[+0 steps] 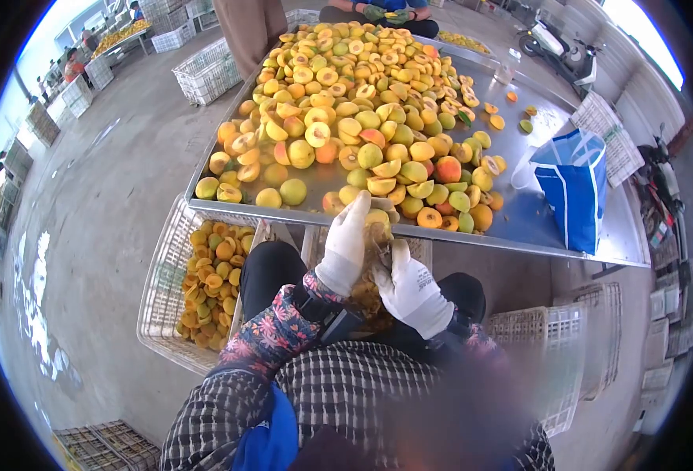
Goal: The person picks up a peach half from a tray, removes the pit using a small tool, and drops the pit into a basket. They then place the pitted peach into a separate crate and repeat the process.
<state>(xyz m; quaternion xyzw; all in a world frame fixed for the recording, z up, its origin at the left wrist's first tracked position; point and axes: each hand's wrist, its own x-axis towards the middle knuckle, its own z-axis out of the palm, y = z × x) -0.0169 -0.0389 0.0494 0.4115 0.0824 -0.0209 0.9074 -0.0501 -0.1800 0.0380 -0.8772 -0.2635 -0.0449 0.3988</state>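
Note:
Both hands wear white gloves and meet just off the near edge of a metal table point(519, 234). My left hand point(348, 245) is closed round a yellow fruit point(377, 218), partly hidden by the fingers. My right hand point(413, 290) is closed on a small tool, seen only in part, close against the fruit. Many halved and whole yellow-orange fruits point(346, 102) are heaped on the table. Below the hands, a crate point(419, 250) between the knees has brownish pulpy bits point(368, 302) in it.
A white crate point(155, 294) of halved fruits stands at the left knee. A blue bag point(572, 188) and a clear bottle point(508, 67) are on the table's right part. Crates point(547, 330) stand at lower right. Another person's gloved hands point(386, 14) are across the table.

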